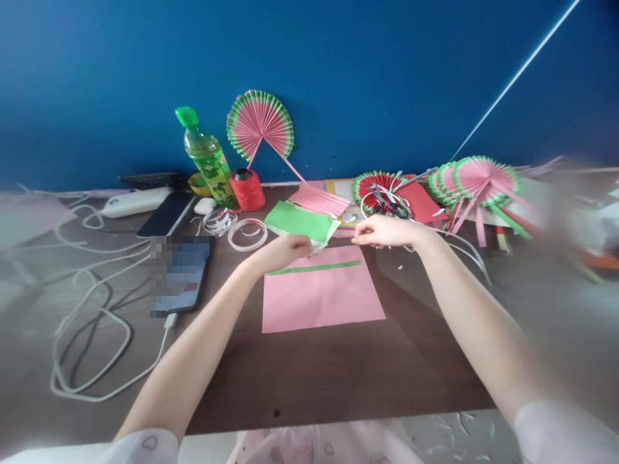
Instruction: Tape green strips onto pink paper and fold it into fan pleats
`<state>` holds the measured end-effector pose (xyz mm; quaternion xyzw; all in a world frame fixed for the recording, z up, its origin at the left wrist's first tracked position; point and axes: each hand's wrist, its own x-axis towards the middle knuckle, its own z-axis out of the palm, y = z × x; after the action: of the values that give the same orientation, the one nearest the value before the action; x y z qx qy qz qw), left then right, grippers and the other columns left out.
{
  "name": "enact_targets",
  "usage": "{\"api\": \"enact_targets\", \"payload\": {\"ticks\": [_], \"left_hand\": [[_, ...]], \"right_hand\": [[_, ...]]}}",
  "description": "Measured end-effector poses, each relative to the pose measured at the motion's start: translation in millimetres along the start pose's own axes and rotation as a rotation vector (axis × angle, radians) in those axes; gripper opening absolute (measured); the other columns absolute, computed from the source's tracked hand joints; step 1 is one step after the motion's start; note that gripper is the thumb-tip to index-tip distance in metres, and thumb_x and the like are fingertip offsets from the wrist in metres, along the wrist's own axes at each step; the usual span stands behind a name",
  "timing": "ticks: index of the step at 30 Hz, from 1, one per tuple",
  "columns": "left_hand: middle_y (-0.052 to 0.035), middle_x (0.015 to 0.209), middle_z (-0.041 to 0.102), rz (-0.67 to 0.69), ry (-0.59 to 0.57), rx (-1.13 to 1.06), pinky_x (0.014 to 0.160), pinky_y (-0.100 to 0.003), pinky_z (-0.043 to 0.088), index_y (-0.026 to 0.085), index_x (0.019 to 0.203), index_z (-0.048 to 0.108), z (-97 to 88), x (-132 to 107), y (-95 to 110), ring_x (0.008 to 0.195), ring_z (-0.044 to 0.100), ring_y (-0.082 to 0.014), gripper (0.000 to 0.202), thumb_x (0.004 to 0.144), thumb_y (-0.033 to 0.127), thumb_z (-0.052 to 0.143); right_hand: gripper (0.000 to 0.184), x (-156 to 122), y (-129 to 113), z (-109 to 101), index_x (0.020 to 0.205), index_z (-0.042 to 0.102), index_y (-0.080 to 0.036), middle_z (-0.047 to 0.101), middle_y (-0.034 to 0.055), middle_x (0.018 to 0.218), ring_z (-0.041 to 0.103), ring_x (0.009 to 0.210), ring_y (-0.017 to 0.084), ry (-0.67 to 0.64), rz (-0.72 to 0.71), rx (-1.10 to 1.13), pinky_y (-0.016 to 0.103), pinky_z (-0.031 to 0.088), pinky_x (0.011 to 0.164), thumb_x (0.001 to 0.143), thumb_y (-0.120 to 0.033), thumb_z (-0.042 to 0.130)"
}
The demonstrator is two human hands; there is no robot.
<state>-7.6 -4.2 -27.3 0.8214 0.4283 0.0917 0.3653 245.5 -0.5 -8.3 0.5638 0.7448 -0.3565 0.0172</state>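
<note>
A pink paper sheet (322,299) lies flat on the table, with a narrow green paper strip (314,267) across its upper part. Over the sheet's far left edge is my left hand (289,251), fingers curled together; what they hold, if anything, is hidden. Just beyond it lie green paper sheets (300,221) on a pale sheet. My right hand (384,231) is beyond the sheet's far right corner, thumb and fingers pinched; anything between them is too small to make out. Scissors (399,209) and white tape loops lie behind that hand.
A pink-and-green folded paper fan (261,125) leans on the blue wall, and several more fans (486,180) lie right. Left stand a green bottle (207,161) and red thread spool (247,190). Phones (184,277), white cables (109,386) and a tape roll (247,234) occupy the left.
</note>
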Motion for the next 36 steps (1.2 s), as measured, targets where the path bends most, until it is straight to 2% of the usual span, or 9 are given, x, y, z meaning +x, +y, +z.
{"api": "enact_targets", "payload": {"ticks": [6,10,13,20,31,36], "left_hand": [[-0.0024,0.081,0.054,0.042,-0.138,0.154,0.073,-0.028,0.040,0.017,0.068,0.056,16.2,18,29,0.076,0.052,-0.0160,0.022,0.079,0.027,0.039],[-0.0039,0.091,0.054,0.019,-0.147,0.259,0.089,-0.038,0.035,0.019,0.073,0.059,23.1,30,41,0.097,0.049,-0.0221,0.023,0.080,0.025,0.037],[-0.0054,0.095,0.053,-0.025,-0.168,0.332,0.092,-0.043,0.033,0.020,0.076,0.060,26.3,35,47,0.105,0.045,-0.0245,0.024,0.081,0.024,0.037],[-0.0076,0.102,0.051,-0.040,-0.210,0.402,0.092,-0.043,0.034,0.019,0.079,0.062,31.2,39,49,0.107,0.044,-0.0252,0.026,0.082,0.022,0.036],[-0.0062,0.101,0.054,-0.035,-0.237,0.400,0.090,-0.042,0.035,0.020,0.078,0.062,34.6,40,47,0.105,0.046,-0.0245,0.028,0.082,0.023,0.035],[-0.0051,0.104,0.055,-0.051,-0.226,0.379,0.094,-0.041,0.033,0.020,0.078,0.062,34.9,41,49,0.108,0.045,-0.0231,0.026,0.081,0.021,0.036]], "right_hand": [[0.023,4,4,-1,0.079,0.058,-0.017,0.052,0.0006,0.063,0.050,0.054,0.011,0.005,-0.012,0.020,0.021,0.036,0.048,0.077,-0.039,0.051],[0.022,1,1,-3,0.074,0.057,-0.018,0.050,-0.0001,0.060,0.049,0.054,0.011,0.020,-0.010,-0.005,0.021,0.036,0.048,0.079,-0.037,0.048],[0.022,-2,-3,-6,0.074,0.057,-0.018,0.049,-0.0003,0.058,0.049,0.054,0.011,0.028,0.003,-0.032,0.021,0.035,0.048,0.080,-0.036,0.046],[0.022,-2,-4,-6,0.073,0.057,-0.017,0.049,-0.0007,0.057,0.048,0.051,0.010,0.028,0.009,-0.052,0.020,0.034,0.047,0.082,-0.032,0.044],[0.020,-1,-2,-4,0.070,0.055,-0.017,0.048,-0.0009,0.057,0.048,0.050,0.010,0.017,-0.002,-0.027,0.021,0.035,0.047,0.082,-0.031,0.046],[0.019,0,-2,-4,0.071,0.055,-0.017,0.048,-0.0009,0.057,0.048,0.051,0.010,0.014,0.000,-0.025,0.021,0.036,0.047,0.081,-0.031,0.047]]}}
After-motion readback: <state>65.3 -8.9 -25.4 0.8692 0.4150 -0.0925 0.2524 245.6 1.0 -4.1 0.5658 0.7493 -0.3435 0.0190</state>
